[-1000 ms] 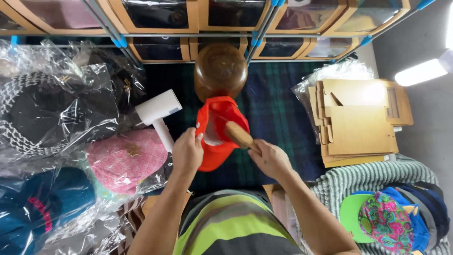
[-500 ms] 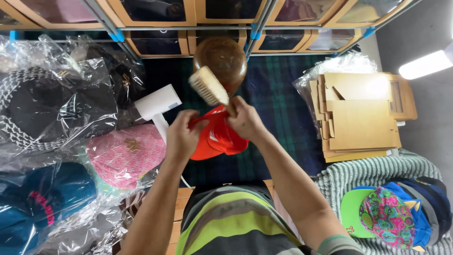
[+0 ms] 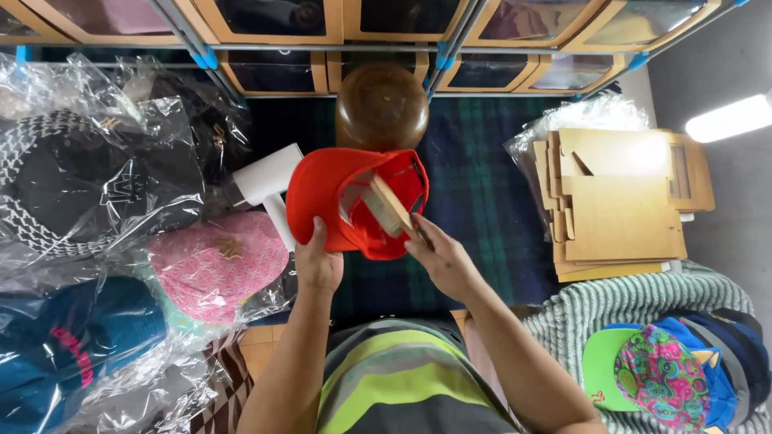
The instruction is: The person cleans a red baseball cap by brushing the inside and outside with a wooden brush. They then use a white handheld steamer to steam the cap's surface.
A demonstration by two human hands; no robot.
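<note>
We are seeing clear plastic bags [image 3: 121,185] along the left edge holding caps, one pink cap [image 3: 217,261] among them. Our left hand [image 3: 319,265] is gripping the red cap [image 3: 334,197] before the wooden hat form [image 3: 381,104], while our right hand [image 3: 444,259] is clasping the wooden brush [image 3: 390,206], now lowered inside the cap rather than raised above it.

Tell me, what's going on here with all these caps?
A person is holding a red cap upside down in the left hand and working a wooden brush inside it with the right hand. Just behind the cap stands a round wooden head form on a dark plaid cloth. Bagged caps lie to the left, flat cardboard pieces to the right, and more colourful caps sit at the lower right.
</note>
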